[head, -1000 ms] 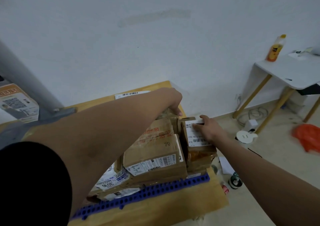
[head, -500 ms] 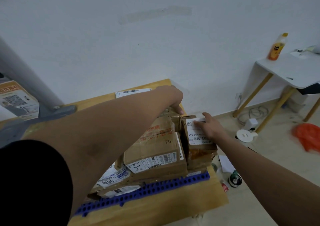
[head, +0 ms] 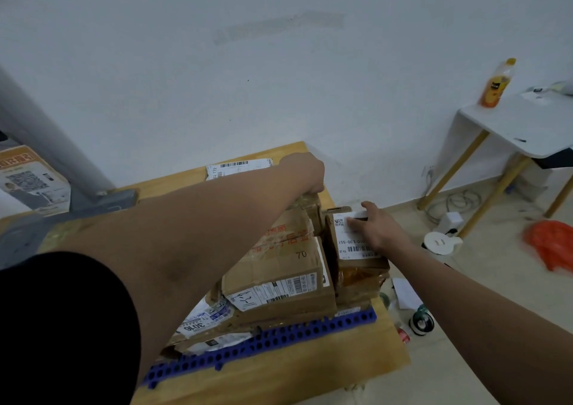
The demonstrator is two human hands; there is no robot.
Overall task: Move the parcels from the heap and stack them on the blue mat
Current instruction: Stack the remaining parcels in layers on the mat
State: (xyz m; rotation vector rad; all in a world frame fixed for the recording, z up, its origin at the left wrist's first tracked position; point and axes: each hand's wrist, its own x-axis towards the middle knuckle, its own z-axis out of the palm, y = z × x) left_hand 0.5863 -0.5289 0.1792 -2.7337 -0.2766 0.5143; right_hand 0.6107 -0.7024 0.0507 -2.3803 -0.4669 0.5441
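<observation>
The stiff, likely light labelled parcel (head: pixel 356 269) on the blue mat (head: pixel 279 339) suits edge holds; right hand (head: pixel 379 231) presses it flat-fingered, left hand's (head: pixel 305 172) fingers hidden.

Parcels sit stacked on the blue mat (head: pixel 279 341). The left hand (head: pixel 305 173) curls over the rear parcel (head: pixel 305 201). The right hand (head: pixel 376 229) lies flat on a labelled box (head: pixel 350 246) (at the right edge of the worktop (head: pixel 279 380)).

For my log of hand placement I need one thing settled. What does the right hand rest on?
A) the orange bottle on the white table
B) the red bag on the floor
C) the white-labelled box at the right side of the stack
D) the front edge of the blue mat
C: the right hand lies with its fingers over the label of the white-labelled box, which stands on the blue mat.
</observation>
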